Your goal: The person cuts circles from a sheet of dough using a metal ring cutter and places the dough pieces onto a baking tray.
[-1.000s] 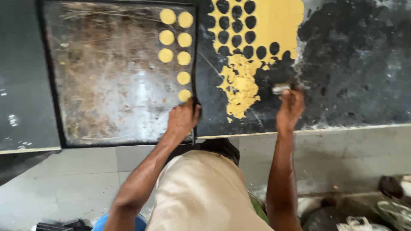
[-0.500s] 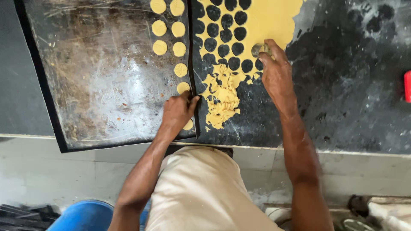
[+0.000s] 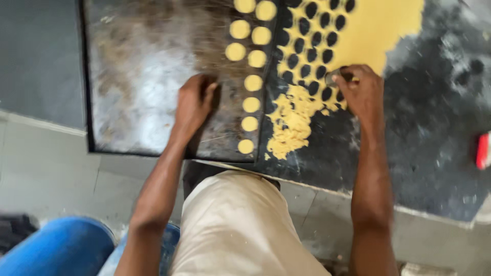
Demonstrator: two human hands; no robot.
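Observation:
A sheet of yellow dough (image 3: 373, 30) lies on the dark counter (image 3: 429, 128), full of round holes along its left part. My right hand (image 3: 360, 92) presses a small round metal cutter (image 3: 335, 77) into the dough's lower edge. A pile of dough scraps (image 3: 291, 125) sits just below the holes. My left hand (image 3: 194, 102) rests on a worn metal baking tray (image 3: 138, 76), its fingers curled, just left of a column of yellow dough discs (image 3: 250, 82) along the tray's right side.
A red object (image 3: 482, 151) lies at the counter's right edge. A blue container (image 3: 56, 245) stands on the floor at lower left. The counter's front edge runs above a tiled wall, with my beige trousers (image 3: 240, 225) against it.
My right hand has gone from the counter's front edge up onto the dough with the cutter. My left hand has moved from the tray's right rim further onto the tray.

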